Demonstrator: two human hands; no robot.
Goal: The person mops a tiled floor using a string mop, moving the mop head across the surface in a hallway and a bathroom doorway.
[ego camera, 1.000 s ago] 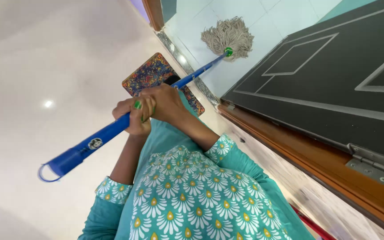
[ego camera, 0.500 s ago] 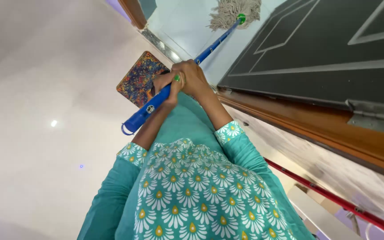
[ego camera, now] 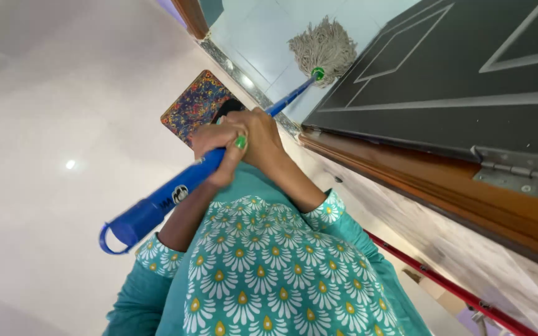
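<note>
**Both hands on the mop, head out on the pale tiles past the doorway**

The left hand (ego camera: 216, 152) and right hand (ego camera: 258, 137) are both clamped around the blue mop handle (ego camera: 175, 194), set close together, the left one nearer the looped end. The mop head (ego camera: 322, 46) lies spread on the light tiled floor (ego camera: 250, 31) beyond the threshold strip (ego camera: 244, 78), close beside the dark door (ego camera: 443, 68). This looks like the middle of a mopping stroke, with the strings reaching out; the next move would call for a firm two-handed pull or sweep, keeping the strings flat and off the door. The patterned mat (ego camera: 194, 106) is partly hidden behind the hands. The red pole (ego camera: 443, 286) runs out of the frame's lower right corner. The person's feet are hidden behind the body.
</note>
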